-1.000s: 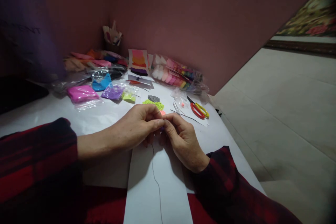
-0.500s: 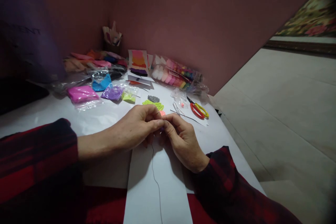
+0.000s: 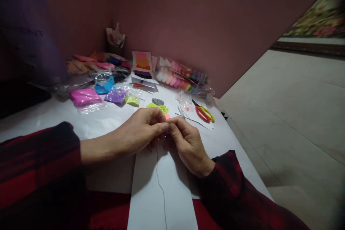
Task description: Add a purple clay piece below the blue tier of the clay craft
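Note:
Over a strip of white paper (image 3: 147,187), my left hand (image 3: 140,129) and my right hand (image 3: 188,143) meet with their fingertips pinched together. Whatever the fingertips hold is hidden or too small to name. A bit of purple clay (image 3: 167,132) shows just under the thumbs; whether it is held or lies on the paper I cannot tell. Past the fingers, textured patches of grey clay (image 3: 157,101), lime-green clay (image 3: 159,107) and coral clay (image 3: 167,116) are on the paper. A thin dark line (image 3: 159,183) runs down the strip towards me.
Scissors (image 3: 203,113) with red and yellow handles and a slim metallic tool (image 3: 181,111) lie at right. Bags of pink (image 3: 85,97), purple (image 3: 115,95) and lime clay (image 3: 132,100) lie at left. Behind stand a layered coloured card (image 3: 142,63) and a clay pack (image 3: 178,75).
Both hands stay almost in place with fingertips together. The view shifts very slightly; nothing else visibly moves.

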`<state>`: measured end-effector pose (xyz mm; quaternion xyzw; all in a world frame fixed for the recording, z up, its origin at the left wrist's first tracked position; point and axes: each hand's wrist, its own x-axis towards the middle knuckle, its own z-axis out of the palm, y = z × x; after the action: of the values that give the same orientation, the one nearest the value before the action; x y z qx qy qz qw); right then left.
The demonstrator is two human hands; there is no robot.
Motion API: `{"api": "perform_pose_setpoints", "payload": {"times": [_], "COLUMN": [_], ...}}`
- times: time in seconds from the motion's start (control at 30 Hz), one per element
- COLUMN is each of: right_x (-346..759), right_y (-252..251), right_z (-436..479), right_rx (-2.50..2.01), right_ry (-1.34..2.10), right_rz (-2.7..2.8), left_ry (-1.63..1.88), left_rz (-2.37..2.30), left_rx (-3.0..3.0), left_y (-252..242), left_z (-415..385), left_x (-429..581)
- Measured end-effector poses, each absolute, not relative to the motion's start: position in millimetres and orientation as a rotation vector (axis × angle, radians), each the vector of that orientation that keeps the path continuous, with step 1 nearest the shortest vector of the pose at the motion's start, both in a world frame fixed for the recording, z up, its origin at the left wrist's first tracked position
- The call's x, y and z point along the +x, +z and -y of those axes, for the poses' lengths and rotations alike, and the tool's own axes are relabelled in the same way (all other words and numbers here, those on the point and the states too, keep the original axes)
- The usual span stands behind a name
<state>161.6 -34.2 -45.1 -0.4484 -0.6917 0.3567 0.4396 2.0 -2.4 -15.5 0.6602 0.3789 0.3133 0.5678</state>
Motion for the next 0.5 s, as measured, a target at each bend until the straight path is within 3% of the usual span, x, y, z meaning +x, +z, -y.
{"api": "perform_pose_setpoints", "payload": {"times": [0.5], "right_x": [160.1], "right_y": [-45.2], "right_z": [37.3], "right_rx": [-1.074], "right_ry": [0.943], "right_rz": [1.682], "left_ry": [0.783], "left_rz": [-0.835], "left_rx": [1.510], "left_y": [-19.7], "left_z": [3.0], "left_x": [0.8]}}
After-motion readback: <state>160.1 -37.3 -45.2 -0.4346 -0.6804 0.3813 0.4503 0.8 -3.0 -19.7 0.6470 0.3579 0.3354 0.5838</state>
